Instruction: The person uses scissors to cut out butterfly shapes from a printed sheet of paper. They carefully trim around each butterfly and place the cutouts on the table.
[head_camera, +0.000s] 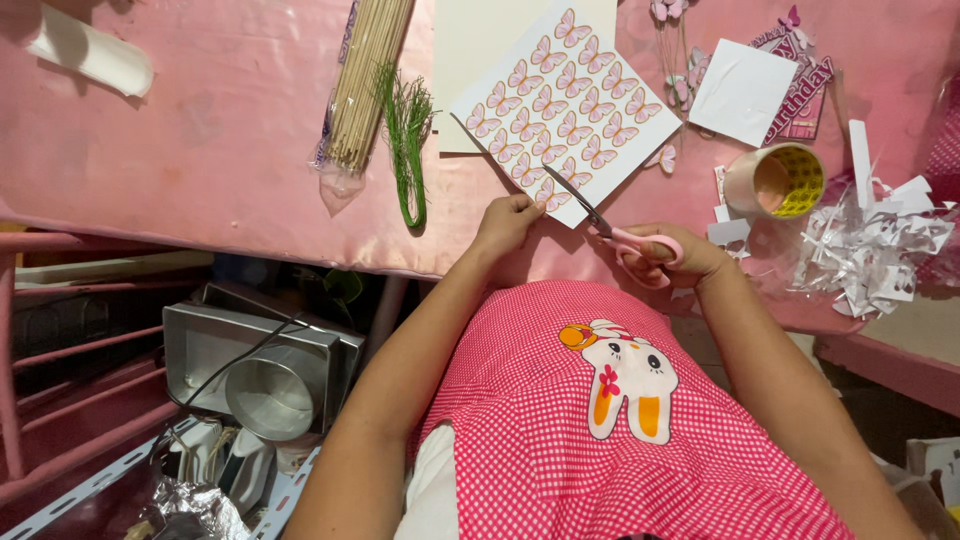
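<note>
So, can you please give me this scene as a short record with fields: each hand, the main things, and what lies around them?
left hand: left hand holds down the near edge of the butterfly sheet
right hand: right hand grips the pink scissors, fingers through the handles
scissors: blades open, tips at the sheet's near edge
sheet: white, printed with rows of pink butterflies, flat on the pink table
left of sheet: bag of wooden skewers, bundle of green wire
right of sheet: tape roll, pile of white paper scraps
</note>
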